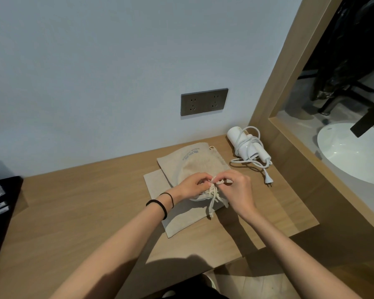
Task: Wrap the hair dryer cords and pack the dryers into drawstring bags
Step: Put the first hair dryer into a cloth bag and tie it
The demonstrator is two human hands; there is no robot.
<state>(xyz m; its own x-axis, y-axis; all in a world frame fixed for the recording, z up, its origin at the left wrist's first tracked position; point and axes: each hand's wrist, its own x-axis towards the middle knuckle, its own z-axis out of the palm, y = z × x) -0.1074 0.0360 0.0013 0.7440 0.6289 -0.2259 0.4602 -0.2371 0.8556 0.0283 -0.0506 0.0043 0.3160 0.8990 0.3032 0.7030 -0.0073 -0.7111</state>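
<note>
A bulging beige drawstring bag (194, 165) lies on the wooden desk (84, 203), its gathered mouth toward me. My left hand (192, 186) grips the gathered neck and my right hand (235, 190) pinches the white drawstring (219, 181) beside it; loose cord ends (212, 205) hang toward me. Under it lies a flat empty beige bag (181, 223). A white hair dryer (244, 145) with its cord wound around it rests at the back right, its plug (269, 181) lying on the desk.
A dark double wall socket (204, 101) sits above the desk. A wooden frame (294, 134) borders the desk on the right, with a white sink (352, 152) behind glass. A black tray (2, 201) with small items stands at the left edge.
</note>
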